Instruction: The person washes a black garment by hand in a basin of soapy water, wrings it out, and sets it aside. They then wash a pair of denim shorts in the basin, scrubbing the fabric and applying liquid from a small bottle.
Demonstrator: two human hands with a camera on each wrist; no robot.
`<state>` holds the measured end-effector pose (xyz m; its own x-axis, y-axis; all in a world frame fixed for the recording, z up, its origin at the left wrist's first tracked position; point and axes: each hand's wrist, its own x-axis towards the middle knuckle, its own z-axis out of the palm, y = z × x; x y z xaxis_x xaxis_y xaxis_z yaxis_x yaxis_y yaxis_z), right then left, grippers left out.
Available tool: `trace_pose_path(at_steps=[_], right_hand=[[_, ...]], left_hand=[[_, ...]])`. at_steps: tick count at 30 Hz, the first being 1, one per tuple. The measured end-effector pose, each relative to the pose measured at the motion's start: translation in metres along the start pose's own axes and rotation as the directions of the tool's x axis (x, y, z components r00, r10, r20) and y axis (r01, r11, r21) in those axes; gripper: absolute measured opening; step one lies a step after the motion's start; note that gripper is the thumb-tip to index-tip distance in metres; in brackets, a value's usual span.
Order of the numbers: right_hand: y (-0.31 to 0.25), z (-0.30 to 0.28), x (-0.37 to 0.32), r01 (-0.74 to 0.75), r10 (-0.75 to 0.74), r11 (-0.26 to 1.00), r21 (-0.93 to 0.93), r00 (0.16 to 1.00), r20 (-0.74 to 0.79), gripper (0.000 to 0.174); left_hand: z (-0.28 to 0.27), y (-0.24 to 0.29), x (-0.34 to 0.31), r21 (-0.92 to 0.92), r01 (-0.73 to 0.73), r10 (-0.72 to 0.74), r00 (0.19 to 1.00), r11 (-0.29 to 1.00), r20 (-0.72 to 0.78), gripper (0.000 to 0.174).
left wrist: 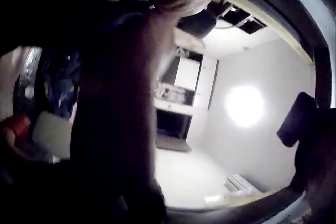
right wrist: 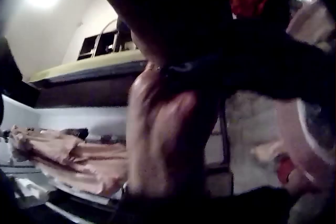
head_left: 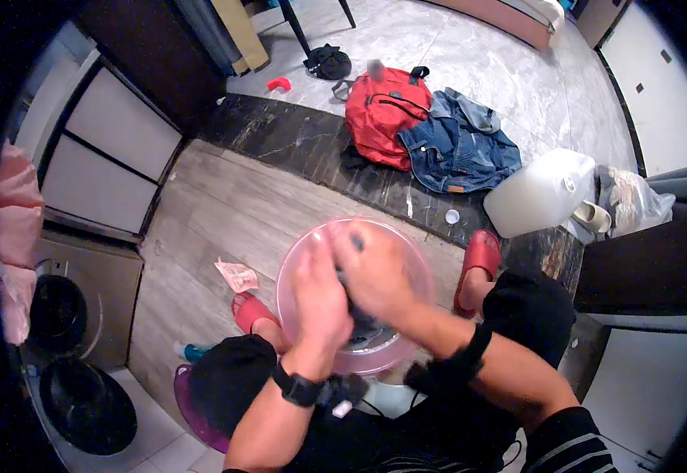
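A pink see-through basin (head_left: 287, 272) stands between the person's feet. Over it, my left hand (head_left: 320, 296) and right hand (head_left: 373, 268) are pressed close together, blurred in the head view. Both grip a dark wet-looking cloth (right wrist: 247, 61), which stretches between them in the wrist views. More dark material (head_left: 367, 327) shows below the hands inside the basin. Most of the fingers are hidden behind the backs of the hands.
A red backpack (head_left: 391, 118) and a denim garment (head_left: 466, 146) lie on the dark stone sill ahead. To the right stands a white jug (head_left: 540, 193). Red slippers (head_left: 481, 256) flank the basin. A pink wrapper (head_left: 237, 276) is on the floor at left.
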<state>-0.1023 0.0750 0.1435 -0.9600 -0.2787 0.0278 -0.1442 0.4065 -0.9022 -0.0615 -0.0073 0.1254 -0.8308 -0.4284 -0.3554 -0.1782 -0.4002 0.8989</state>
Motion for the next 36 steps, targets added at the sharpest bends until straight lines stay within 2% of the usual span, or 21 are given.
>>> trace_pose_path(at_steps=[1, 3, 5, 6, 8, 10, 13, 14, 15, 17, 18, 19, 21, 23, 24, 28, 30, 31, 33, 35, 36], right_hand=[[-0.007, 0.004, -0.014, 0.087, -0.087, 0.996, -0.003, 0.996, 0.034, 0.039], [-0.005, 0.01, -0.018, 0.255, -0.255, 0.967, -0.005, 0.965, 0.059, 0.04], [0.003, -0.003, 0.008, 0.045, -0.046, 0.999, 0.014, 0.998, 0.049, 0.033], [0.005, -0.009, 0.017, -0.063, 0.062, 0.998, 0.027, 0.997, 0.043, 0.03], [0.002, 0.007, -0.009, 0.095, -0.093, 0.995, -0.02, 0.992, 0.091, 0.034], [-0.003, 0.012, -0.02, 0.246, -0.246, 0.969, -0.001, 0.966, 0.078, 0.039], [0.02, 0.001, 0.025, -0.141, 0.142, 0.982, 0.128, 0.99, 0.001, 0.036], [0.015, -0.004, 0.019, -0.111, 0.109, 0.989, 0.098, 0.994, 0.022, 0.034], [0.012, 0.006, 0.003, 0.267, -0.273, 0.962, -0.059, 0.95, -0.153, 0.035], [0.0, 0.007, -0.018, 0.192, -0.191, 0.981, 0.0, 0.979, 0.066, 0.034], [-0.002, 0.004, -0.019, 0.128, -0.122, 0.992, -0.023, 0.977, 0.175, 0.033], [0.007, 0.002, -0.005, 0.079, -0.073, 0.995, -0.057, 0.992, 0.108, 0.031], [0.003, -0.007, 0.006, -0.038, 0.039, 0.999, -0.02, 0.998, 0.039, 0.031], [0.003, 0.006, -0.018, 0.213, -0.205, 0.976, -0.053, 0.971, 0.121, 0.033], [0.0, 0.011, -0.026, 0.313, -0.315, 0.949, 0.036, 0.946, 0.076, 0.033], [0.01, -0.001, 0.002, 0.084, -0.085, 0.994, -0.064, 0.996, -0.001, 0.032], [0.004, 0.005, -0.018, 0.266, -0.264, 0.963, -0.039, 0.963, 0.053, 0.031], [0.001, 0.007, -0.025, 0.356, -0.353, 0.934, -0.022, 0.931, 0.086, 0.031], [0.007, -0.005, -0.003, 0.291, -0.279, 0.939, -0.184, 0.956, 0.084, 0.028], [0.017, 0.002, 0.005, 0.088, -0.089, 0.98, -0.181, 0.996, 0.004, 0.031], [0.012, 0.002, -0.006, 0.156, -0.148, 0.981, -0.119, 0.986, 0.074, 0.033]], left_hand=[[-0.011, 0.002, 0.011, -0.008, 0.03, -0.03, 0.997, 1.0, 0.071, 0.044], [-0.008, 0.012, 0.018, 0.181, 0.013, -0.003, 0.998, 0.983, -0.057, 0.044], [0.022, 0.006, -0.002, -0.036, -0.065, 0.057, 0.983, 0.997, -0.177, 0.043], [0.022, 0.007, -0.007, 0.108, -0.122, 0.131, 0.988, 0.987, -0.077, 0.044], [-0.009, 0.019, 0.013, 0.354, -0.1, 0.101, 0.995, 0.93, 0.015, 0.045], [-0.01, 0.009, 0.012, 0.247, -0.034, 0.034, 0.999, 0.969, 0.003, 0.045], [0.023, 0.007, -0.014, 0.21, -0.049, 0.071, 0.993, 0.977, -0.095, 0.044], [0.024, 0.006, -0.012, 0.287, -0.175, 0.204, 0.976, 0.942, -0.076, 0.042], [0.012, 0.008, -0.002, 0.317, -0.103, 0.115, 0.993, 0.943, -0.02, 0.042], [-0.029, 0.008, 0.023, 0.373, 0.039, -0.067, 0.996, 0.927, 0.063, 0.046], [-0.012, 0.007, 0.012, -0.076, 0.096, -0.092, 0.995, 0.993, 0.048, 0.044], [0.012, 0.002, -0.004, -0.198, 0.084, -0.1, 0.992, 0.977, -0.075, 0.041], [0.007, -0.001, -0.004, 0.142, -0.068, 0.07, 0.997, 0.988, -0.015, 0.041], [-0.006, 0.016, 0.008, 0.25, 0.119, -0.112, 0.993, 0.961, -0.042, 0.04], [-0.006, 0.017, 0.007, 0.225, 0.12, -0.11, 0.992, 0.967, -0.056, 0.04], [0.013, 0.011, -0.007, 0.042, -0.062, 0.063, 0.998, 0.997, -0.029, 0.038], [-0.01, 0.016, 0.008, 0.143, 0.024, -0.031, 0.999, 0.99, 0.044, 0.039], [-0.008, 0.009, 0.003, 0.081, 0.059, -0.061, 0.998, 0.995, 0.015, 0.039], [0.006, 0.004, -0.009, -0.048, 0.118, -0.12, 0.992, 0.992, -0.044, 0.041], [0.014, 0.008, -0.014, 0.057, -0.012, 0.014, 1.0, 0.998, -0.024, 0.037], [0.003, 0.011, -0.009, -0.146, 0.136, -0.115, 0.983, 0.98, 0.143, 0.038]])
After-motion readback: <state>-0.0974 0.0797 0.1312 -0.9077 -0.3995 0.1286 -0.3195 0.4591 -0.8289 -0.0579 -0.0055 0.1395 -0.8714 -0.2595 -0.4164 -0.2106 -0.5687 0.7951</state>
